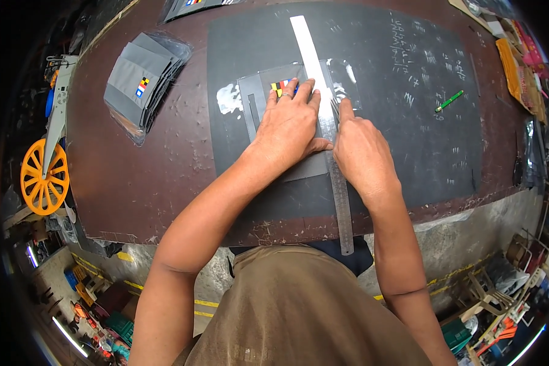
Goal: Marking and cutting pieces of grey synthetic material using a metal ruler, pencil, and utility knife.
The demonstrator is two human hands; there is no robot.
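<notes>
The left hand (290, 122) lies flat, fingers spread, pinning a grey fabric piece (268, 91) to the bench (140, 177). The steel ruler (326, 128) runs from 12 to 6 o'clock along its right edge. The right hand (363, 149) rests on the ruler, forefinger extended; whether its grip holds a blade, I cannot tell.

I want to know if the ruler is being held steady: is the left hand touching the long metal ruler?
Touching. The head view shows the left hand flat on the grey fabric piece, its thumb tip pressed against the edge of the metal ruler.
</notes>
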